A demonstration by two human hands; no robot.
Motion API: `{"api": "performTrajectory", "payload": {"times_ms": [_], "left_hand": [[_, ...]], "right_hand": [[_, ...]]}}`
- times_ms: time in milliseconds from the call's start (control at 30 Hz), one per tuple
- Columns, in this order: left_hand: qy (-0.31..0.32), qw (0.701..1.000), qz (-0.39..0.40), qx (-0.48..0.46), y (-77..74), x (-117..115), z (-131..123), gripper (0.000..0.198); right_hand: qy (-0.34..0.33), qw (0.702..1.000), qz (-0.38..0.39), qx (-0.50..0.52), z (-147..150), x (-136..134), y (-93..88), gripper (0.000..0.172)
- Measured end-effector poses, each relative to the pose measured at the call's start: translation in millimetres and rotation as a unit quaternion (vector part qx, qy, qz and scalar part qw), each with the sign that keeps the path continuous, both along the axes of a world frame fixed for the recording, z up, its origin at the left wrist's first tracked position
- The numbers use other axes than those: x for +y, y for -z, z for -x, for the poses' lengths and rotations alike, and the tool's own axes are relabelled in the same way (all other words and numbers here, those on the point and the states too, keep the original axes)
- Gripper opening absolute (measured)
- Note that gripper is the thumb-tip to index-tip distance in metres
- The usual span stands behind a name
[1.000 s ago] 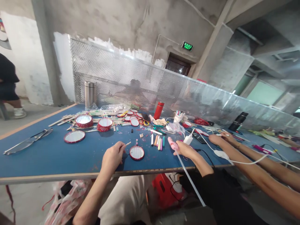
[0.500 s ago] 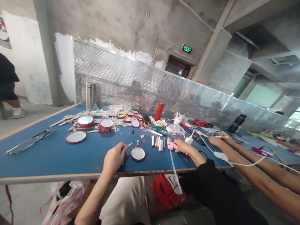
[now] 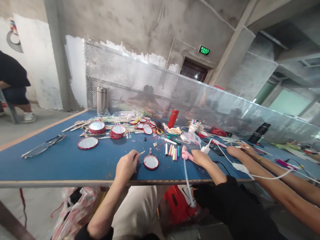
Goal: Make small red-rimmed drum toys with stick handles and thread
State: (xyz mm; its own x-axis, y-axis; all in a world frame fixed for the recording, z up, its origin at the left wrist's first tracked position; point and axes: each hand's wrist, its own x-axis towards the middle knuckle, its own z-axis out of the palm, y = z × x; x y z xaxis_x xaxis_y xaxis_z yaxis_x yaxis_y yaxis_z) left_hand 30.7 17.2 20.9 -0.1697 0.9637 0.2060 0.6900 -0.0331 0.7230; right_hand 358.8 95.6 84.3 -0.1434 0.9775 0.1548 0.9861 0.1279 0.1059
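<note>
- Left hand [image 3: 127, 165]: thumb and fingertips pinched together on a small stick [image 3: 142, 152], its tip poking out toward the right.
- Right hand [image 3: 203, 158]: wrapped around the pink glue gun [image 3: 185, 153] by its handle; the fingers are mostly hidden behind the back of the hand.
- A clear glue stick [image 3: 187, 180] trails from the gun down past the near edge of the table [image 3: 62, 170].
- Between the hands, nearer the left one, a red-rimmed white disc [image 3: 150, 162] lies flat on the table, with a short tab [image 3: 150, 151] at its far side.
- Markers [image 3: 172, 152] lie in a row between disc and gun.
- A white plug [image 3: 205, 149] sits just beyond the right hand.
- Farther left: another disc [image 3: 87, 143] and two red tubs [image 3: 97, 128] before scattered wooden sticks [image 3: 75, 126].
- At the back: a steel flask [image 3: 102, 100] and a red flask [image 3: 173, 118], before a mesh screen [image 3: 140, 78].
- To the right, a co-worker's forearms [image 3: 270, 176] reach over the table.
</note>
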Motion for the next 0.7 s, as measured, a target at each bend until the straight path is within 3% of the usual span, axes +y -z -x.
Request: {"api": "performTrajectory", "payload": {"times_ms": [167,267,333,467,567,700], "left_hand": [[-0.006,1.000,-0.004,-0.006,-1.8,-2.0,-0.9,0.023],[-0.008,1.000,-0.006,-0.009,-2.5,-3.2,-1.5,0.022],[-0.007,1.000,-0.007,-0.010,-2.7,-3.7,-2.0,0.022],[-0.005,1.000,-0.010,-0.010,-2.7,-4.6,-2.6,0.021],[-0.002,1.000,-0.012,-0.008,-2.2,-5.2,-2.4,0.020],[0.003,1.000,-0.017,0.000,-2.4,-6.4,-1.8,0.021]], "right_hand": [[0.008,0.999,-0.040,0.021,23.6,-30.6,-23.8,0.019],[-0.028,0.995,-0.069,0.060,52.3,-67.2,-23.5,0.024],[-0.081,0.980,-0.100,0.152,77.4,-96.0,-10.9,0.023],[-0.179,0.920,-0.141,0.318,131.3,-136.7,33.0,0.019],[-0.183,0.905,-0.196,0.329,159.4,-133.3,61.0,0.021],[-0.106,0.922,-0.253,0.274,170.9,-100.4,77.8,0.039]]}}
